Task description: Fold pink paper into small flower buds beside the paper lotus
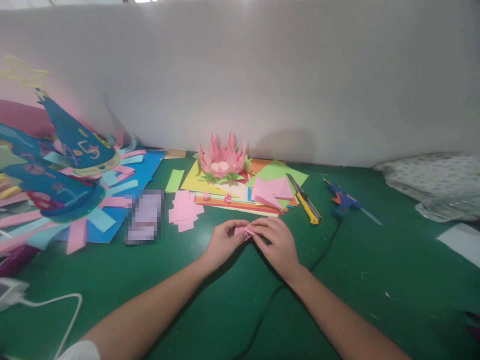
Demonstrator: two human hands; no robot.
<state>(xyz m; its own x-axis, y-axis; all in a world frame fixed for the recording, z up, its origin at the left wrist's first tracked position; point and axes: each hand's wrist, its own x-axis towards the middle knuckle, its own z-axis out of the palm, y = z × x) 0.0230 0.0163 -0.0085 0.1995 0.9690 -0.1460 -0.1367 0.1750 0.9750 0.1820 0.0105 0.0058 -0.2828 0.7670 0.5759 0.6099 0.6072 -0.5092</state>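
My left hand (224, 242) and my right hand (276, 242) meet at the middle of the green table (375, 280). Both pinch a small folded pink paper piece (243, 231) between their fingertips, just above the tabletop. Behind the hands lies a stack of coloured paper sheets (240, 197) with a pink paper lotus flower (222, 161) on top and folded pink pieces (270, 192) beside it. A pile of small pink paper squares (183, 210) lies to the left of the hands.
A yellow utility knife (305, 202) and a blue glue gun (343, 200) with its black cord lie at the right. Blue paper cone hats with coloured strips (67, 170) fill the left. A crumpled bag (435, 182) sits far right. A white cable (56, 305) runs at lower left.
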